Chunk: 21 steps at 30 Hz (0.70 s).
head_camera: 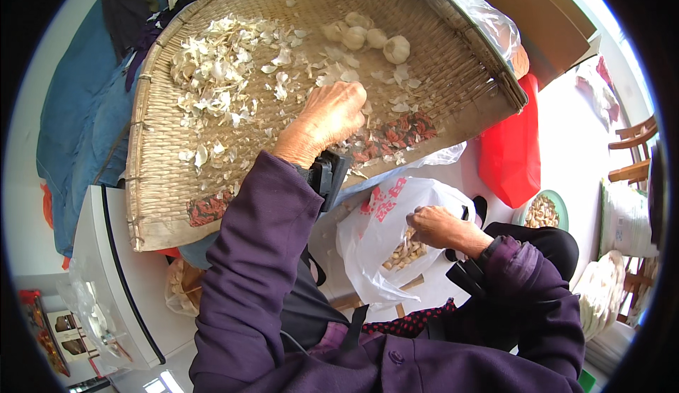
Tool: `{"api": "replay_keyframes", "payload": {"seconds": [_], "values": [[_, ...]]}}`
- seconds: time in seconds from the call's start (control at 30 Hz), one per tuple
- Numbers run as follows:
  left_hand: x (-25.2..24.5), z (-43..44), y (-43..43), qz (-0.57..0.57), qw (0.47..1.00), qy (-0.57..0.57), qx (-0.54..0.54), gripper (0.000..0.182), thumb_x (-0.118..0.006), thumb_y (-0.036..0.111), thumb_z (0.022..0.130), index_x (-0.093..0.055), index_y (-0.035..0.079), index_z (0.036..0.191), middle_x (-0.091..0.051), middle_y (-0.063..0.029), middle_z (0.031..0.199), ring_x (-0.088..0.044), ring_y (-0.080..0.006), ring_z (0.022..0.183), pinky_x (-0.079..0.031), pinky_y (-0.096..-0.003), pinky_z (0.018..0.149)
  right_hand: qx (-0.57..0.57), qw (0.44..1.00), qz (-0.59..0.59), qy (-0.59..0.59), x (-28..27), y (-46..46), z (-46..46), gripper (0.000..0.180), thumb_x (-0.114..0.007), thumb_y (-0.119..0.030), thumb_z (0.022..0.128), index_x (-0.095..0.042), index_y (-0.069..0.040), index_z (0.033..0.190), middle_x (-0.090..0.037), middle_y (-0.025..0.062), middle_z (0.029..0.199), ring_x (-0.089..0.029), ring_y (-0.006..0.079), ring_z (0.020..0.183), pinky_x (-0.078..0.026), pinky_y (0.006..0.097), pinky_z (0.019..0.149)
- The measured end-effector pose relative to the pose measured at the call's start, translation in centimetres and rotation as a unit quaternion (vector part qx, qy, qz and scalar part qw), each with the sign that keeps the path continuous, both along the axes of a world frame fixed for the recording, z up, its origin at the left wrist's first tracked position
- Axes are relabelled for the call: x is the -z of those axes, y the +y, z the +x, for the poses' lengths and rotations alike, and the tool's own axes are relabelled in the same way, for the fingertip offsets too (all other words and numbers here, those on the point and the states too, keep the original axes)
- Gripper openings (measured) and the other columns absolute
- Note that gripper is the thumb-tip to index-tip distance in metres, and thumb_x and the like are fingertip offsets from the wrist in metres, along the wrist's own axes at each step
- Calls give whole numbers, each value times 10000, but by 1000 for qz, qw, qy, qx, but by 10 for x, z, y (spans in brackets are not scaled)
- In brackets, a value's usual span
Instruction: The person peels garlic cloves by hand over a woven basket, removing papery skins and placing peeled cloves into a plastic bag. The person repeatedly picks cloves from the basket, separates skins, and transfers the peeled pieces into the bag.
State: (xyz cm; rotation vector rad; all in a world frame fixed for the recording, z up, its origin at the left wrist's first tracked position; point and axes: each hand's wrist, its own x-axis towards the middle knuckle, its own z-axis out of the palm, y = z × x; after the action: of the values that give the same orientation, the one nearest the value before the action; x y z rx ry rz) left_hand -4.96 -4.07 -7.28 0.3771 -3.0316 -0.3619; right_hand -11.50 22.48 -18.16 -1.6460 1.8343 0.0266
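My left hand (331,112) is curled over a woven bamboo winnowing basket (154,149), knuckles up; whether it holds anything is hidden. Beyond it lie several whole garlic bulbs (397,49), and to the left is a heap of dry garlic skins (212,66), with loose flakes scattered around. My right hand (445,228) is closed above the mouth of a white plastic bag (366,255) with red print. Loose garlic cloves (406,252) fill part of the bag, just below my fingers. Nothing can be made out inside this hand's grip.
A red bag (512,149) stands right of the basket, near a round green container of garlic cloves (542,211). Behind are a cardboard box (541,16) and clear plastic (490,16). Blue cloth (79,106) and a white cabinet (116,287) are on the left, wooden chair parts (631,173) far right.
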Motion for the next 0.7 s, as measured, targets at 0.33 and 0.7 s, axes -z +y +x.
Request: {"api": "replay_keyframes", "payload": {"seconds": [0.33, 0.7], "values": [[-29, 1, 18, 309, 947, 83, 11, 138, -608, 67, 783, -616, -26, 884, -620, -61, 742, -586, -116, 678, -484, -264, 608, 276, 772, -17, -572, -133, -27, -28, 325, -578, -268, 937, -619, 54, 949, -652, 100, 822, -661, 178, 740, -554, 286, 619], [-28, -9, 64, 375, 918, 116, 63, 120, -603, 41, 801, -604, -32, 896, -641, -87, 739, -607, -131, 669, -507, -292, 614, 443, 640, -226, -586, -119, -50, -32, 243, -554, -186, 960, -614, 50, 960, -636, 77, 775, -625, 120, 639, -517, 210, 555]]}}
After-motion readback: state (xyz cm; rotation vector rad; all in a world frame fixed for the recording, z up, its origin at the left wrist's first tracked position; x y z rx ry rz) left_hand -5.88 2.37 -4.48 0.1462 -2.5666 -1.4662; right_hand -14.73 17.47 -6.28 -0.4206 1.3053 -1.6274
